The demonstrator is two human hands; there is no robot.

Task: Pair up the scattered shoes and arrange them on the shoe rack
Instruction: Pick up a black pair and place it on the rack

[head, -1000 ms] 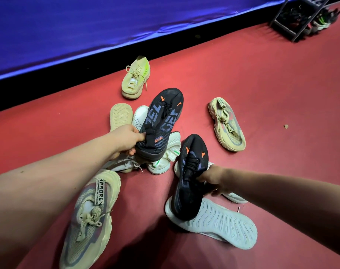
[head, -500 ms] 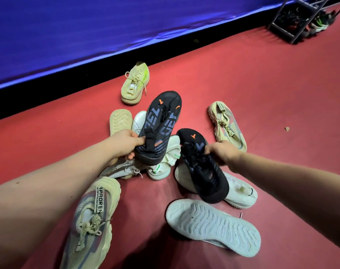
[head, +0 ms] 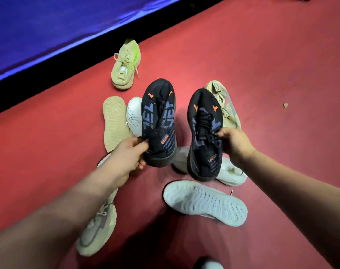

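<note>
Two matching black sneakers with blue lettering and orange marks are held up side by side above the red floor, toes pointing away. My left hand (head: pixel 129 157) grips the left black sneaker (head: pixel 158 121) at its heel side. My right hand (head: pixel 233 142) holds the right black sneaker (head: pixel 205 136) by its laces and tongue. Below them lie scattered shoes: a beige knit sneaker (head: pixel 126 65) upright, a beige sole-up shoe (head: pixel 114 122), a white shoe (head: pixel 135 115), a tan chunky sneaker (head: pixel 226 105), another tan chunky sneaker (head: pixel 98 228) under my left arm. The shoe rack is out of view.
A pale sole-up shoe (head: pixel 205 202) lies near me, with a white shoe (head: pixel 231 171) behind it. A blue wall with a black base strip (head: pixel 48 78) runs along the far left. A small scrap (head: pixel 285 105) lies on the red floor (head: pixel 272 65) at right.
My right hand has lifted its black sneaker and turned it toe-away, level with the one in my left hand. The view tilted down, so the rack left the frame.
</note>
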